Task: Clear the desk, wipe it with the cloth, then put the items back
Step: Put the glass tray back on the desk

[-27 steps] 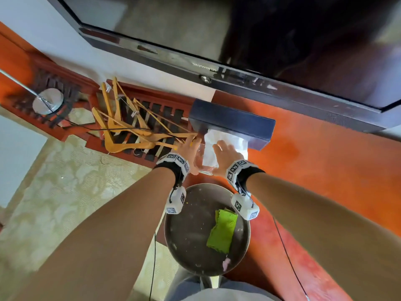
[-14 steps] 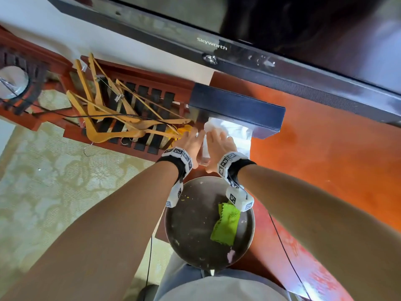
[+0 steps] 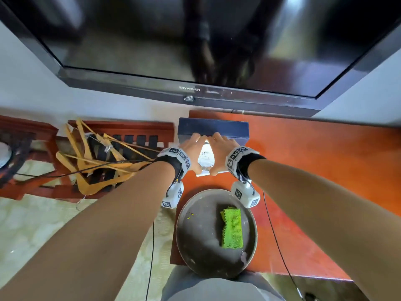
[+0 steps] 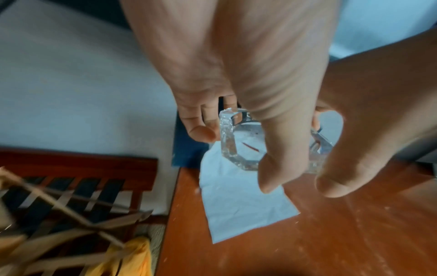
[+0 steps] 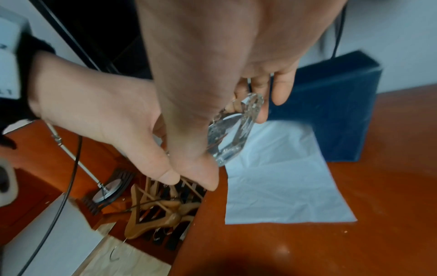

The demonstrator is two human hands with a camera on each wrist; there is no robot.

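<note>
A clear glass ashtray (image 3: 206,156) (image 4: 238,143) (image 5: 231,134) is held tilted between both hands, just above a white tissue (image 4: 241,205) (image 5: 279,183) on the orange-red desk (image 3: 314,170). My left hand (image 3: 195,153) (image 4: 236,149) grips its left side with thumb and fingers. My right hand (image 3: 217,153) (image 5: 238,130) grips the right side the same way. A dark blue box (image 3: 212,127) (image 5: 331,112) stands right behind the hands. The folded green cloth (image 3: 232,229) lies in a round metal tray (image 3: 180,231) at the desk's near edge.
A large black TV (image 3: 195,51) hangs on the wall over the desk's back edge. Left of the desk, several wooden hangers (image 3: 97,166) lie piled on a slatted red-brown rack. Black cables run along both forearms.
Both hands have moved together away from me towards the blue box, with the ashtray lifted off the tissue and tilted. The head view has swung up to the TV.
</note>
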